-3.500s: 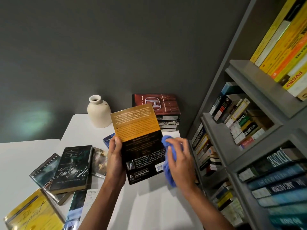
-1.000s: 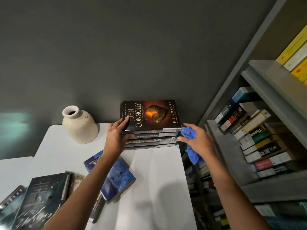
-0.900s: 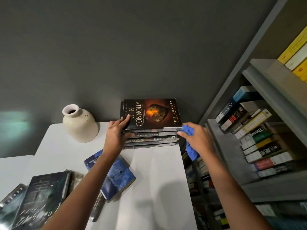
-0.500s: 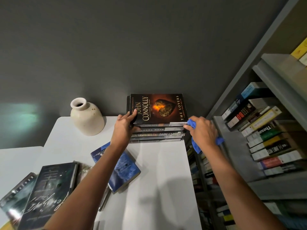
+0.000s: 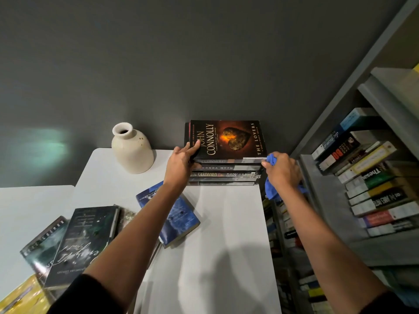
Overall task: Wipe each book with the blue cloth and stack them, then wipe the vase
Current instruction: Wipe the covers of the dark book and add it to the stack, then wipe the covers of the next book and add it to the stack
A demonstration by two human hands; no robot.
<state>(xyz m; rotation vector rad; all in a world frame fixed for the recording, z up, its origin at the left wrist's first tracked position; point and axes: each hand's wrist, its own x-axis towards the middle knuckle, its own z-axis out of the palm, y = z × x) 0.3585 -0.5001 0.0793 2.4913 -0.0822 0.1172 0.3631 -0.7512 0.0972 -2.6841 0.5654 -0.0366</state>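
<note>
Bookshelf [image 5: 324, 196] fills the right side, packed with books. White table [image 5: 226, 257] stands just left of it.

Stack [image 5: 226, 175] of several books sits at the table's far right corner, by the wall, spines facing near. Loose on the near left are a dark-covered book [image 5: 84, 241], a blue paperback [image 5: 179, 220] partly under the left forearm, and more books beside and beneath them. Judged: these are not yet wiped.

Cream vase [image 5: 131, 150] stands upright on the far side, left of the stack and apart from it.

John Connolly paperback [image 5: 229, 139] lies face up on top of the stack. Left hand [image 5: 181, 159] grips its near left corner, thumb on the cover and fingers curled against the spines below. Right hand [image 5: 282, 171] is closed round the bunched blue cloth [image 5: 271, 159]. The cloth is pressed to the book's near right corner, and a tail hangs below the fist.

Handling, judged:
- **Paperbacks:** light, with glossy covers that are likely slick. They will flex if lifted by one corner, so hold along the spine edge.
- **Cloth:** soft, and moulds to edges.
- **Vase:** looks ceramic, so breakable, and its round body could roll. Steady it at the neck with the free hand while wiping.
</note>
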